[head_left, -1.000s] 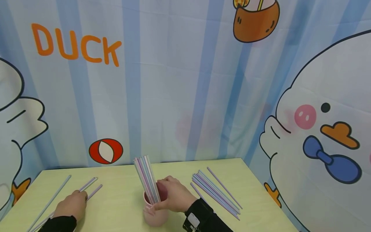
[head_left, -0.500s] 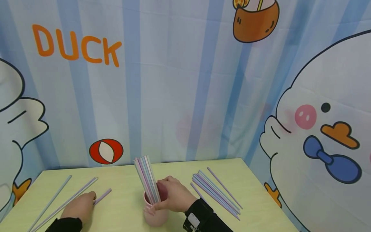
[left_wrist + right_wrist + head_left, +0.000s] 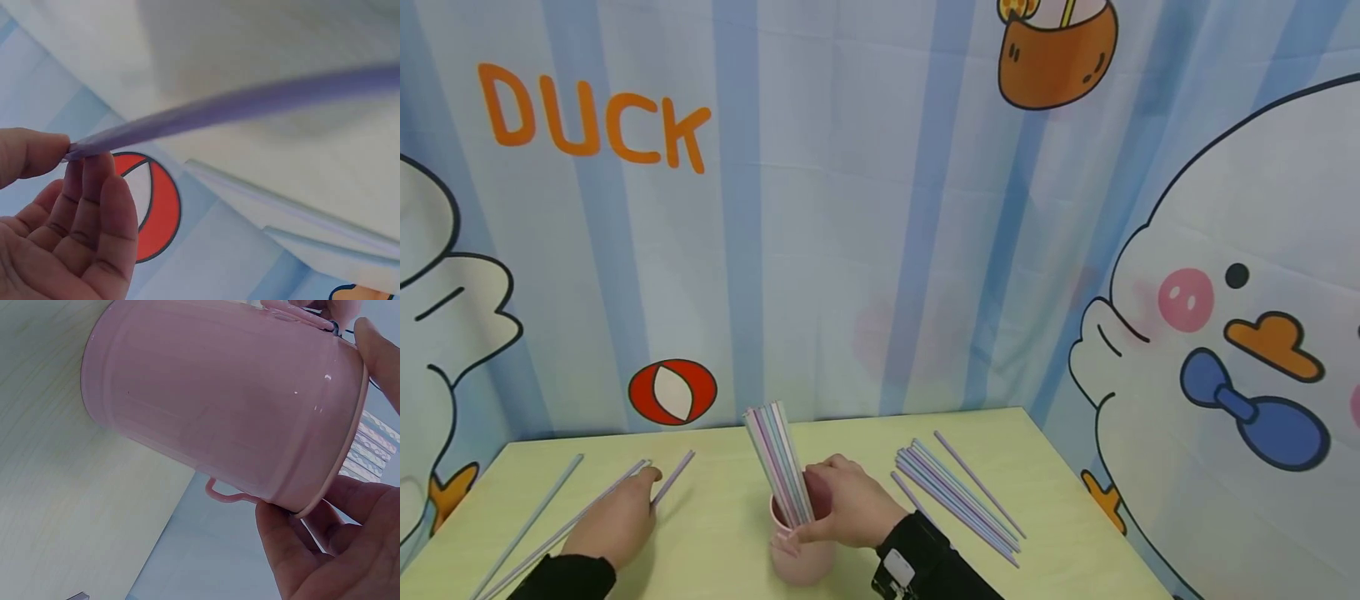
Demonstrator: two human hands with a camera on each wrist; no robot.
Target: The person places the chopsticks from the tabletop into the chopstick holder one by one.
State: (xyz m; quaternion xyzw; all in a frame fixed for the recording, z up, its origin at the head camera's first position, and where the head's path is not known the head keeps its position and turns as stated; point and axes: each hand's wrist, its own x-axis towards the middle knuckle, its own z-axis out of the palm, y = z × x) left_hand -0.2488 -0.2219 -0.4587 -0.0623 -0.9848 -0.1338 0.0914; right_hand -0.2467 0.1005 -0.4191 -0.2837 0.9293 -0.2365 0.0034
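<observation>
My left hand (image 3: pixel 617 517) pinches one purple straw (image 3: pixel 673 478) between thumb and fingertips. In the left wrist view the thumb presses the end of this straw (image 3: pixel 206 115), which stretches blurred across the picture. My right hand (image 3: pixel 850 504) grips the rim of a pink metal pail (image 3: pixel 803 562) that stands on the table. Its small side loop (image 3: pixel 228 495) shows in the right wrist view. A bundle of pastel straws (image 3: pixel 780 462) leans to the left inside the pail, lower ends hidden.
Two pale straws (image 3: pixel 561 533) lie beside the left hand, and a blue-green straw (image 3: pixel 527 525) lies farther left. Several loose straws (image 3: pixel 958 500) are spread right of the pail on the yellow table (image 3: pixel 722 467). A duck-print curtain (image 3: pixel 835 250) hangs behind.
My left hand has moved forward and to the right with the purple straw, whose far end now points more steeply away. The right hand keeps its grip on the pail.
</observation>
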